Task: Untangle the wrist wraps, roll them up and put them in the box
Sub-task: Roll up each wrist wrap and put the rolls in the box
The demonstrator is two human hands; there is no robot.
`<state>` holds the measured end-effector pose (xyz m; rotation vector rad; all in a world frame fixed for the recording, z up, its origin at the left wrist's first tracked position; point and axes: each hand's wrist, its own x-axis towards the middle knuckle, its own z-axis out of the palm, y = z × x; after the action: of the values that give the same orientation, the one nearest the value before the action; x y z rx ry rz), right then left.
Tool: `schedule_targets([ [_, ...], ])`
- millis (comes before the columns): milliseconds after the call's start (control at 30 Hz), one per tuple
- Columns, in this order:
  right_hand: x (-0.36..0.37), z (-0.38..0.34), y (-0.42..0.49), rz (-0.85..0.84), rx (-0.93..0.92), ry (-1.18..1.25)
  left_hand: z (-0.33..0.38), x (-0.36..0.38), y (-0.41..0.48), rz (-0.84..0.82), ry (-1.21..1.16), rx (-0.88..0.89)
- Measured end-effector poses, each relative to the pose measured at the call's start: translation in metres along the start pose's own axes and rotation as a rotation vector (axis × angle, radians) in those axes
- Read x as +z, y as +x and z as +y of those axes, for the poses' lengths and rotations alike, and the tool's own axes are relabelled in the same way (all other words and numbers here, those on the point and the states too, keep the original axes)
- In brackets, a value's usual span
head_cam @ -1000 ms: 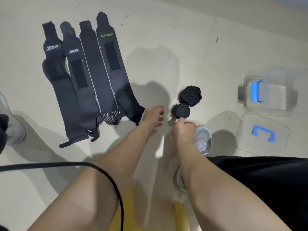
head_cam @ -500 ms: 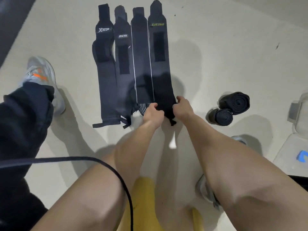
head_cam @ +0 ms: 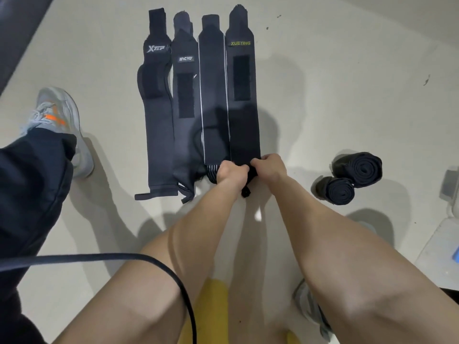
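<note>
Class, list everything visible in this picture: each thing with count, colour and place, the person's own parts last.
flat fabric wrist wraps: four, black and dark grey, side by side on the floor.
rolled fabric wrist wraps: two, black, floor at right.
clear plastic box: one, blue fitting, right edge, cut off.
black cable: one, lower left.
grey sneakers: two, far left and bottom right.
left grip: bare hand, holds XUEYING wrap's near end.
right grip: bare hand, same end.

— Where are the flat ones?
— Four long dark fabric wrist wraps (head_cam: 185,95) lie side by side at 12 o'clock. The rightmost, a black wrap lettered XUEYING (head_cam: 243,125), is bunched at its near end.
— And the rolled ones?
— Two black rolled wraps (head_cam: 362,170) touch each other at 3 o'clock, near the clear plastic box (head_cam: 451,189).
</note>
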<state>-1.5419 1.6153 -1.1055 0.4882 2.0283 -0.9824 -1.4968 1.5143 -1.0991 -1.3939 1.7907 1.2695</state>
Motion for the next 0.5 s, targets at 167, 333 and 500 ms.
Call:
schedule_targets([
  [167,-0.016,-0.002,-0.022,0.002,-0.043,0.089,-0.016,0.001,-0.007,-0.031,-0.033,0.012],
  [333,-0.042,-0.006,-0.054,0.004,-0.165,0.151,-0.003,-0.018,-0.051,0.018,-0.064,0.113],
  [500,-0.074,-0.026,-0.100,-0.031,-0.216,0.245,0.014,-0.048,-0.100,-0.033,-0.220,0.253],
])
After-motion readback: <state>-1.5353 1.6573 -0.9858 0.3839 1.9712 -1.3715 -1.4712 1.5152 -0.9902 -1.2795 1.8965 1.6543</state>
